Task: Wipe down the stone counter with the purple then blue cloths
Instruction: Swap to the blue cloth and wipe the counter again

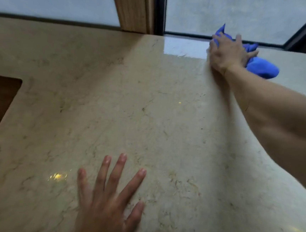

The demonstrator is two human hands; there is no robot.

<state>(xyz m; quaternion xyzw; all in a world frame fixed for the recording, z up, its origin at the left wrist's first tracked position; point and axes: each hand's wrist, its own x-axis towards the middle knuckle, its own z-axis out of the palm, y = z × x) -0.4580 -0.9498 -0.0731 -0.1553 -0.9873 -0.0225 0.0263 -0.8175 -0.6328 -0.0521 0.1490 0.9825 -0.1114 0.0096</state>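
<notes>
Stone counter [131, 104] is big, beige and shiny with thin brown veins. Right hand [226, 53] presses a bunched-up bright blue cloth [262, 67] at the far edge by the window. Left hand [108, 193] lies flat, fingers spread wide, holding nothing.

Blue cloth [260, 67] on a glossy beige stone counter [131, 104] with brown veining, beside a wood-grain post [134, 7]

Bright blue cloth [262, 67] sits bunched and crumpled at the far right of the polished beige, veined stone surface [131, 104], right up near its back edge, touching the stone.
</notes>
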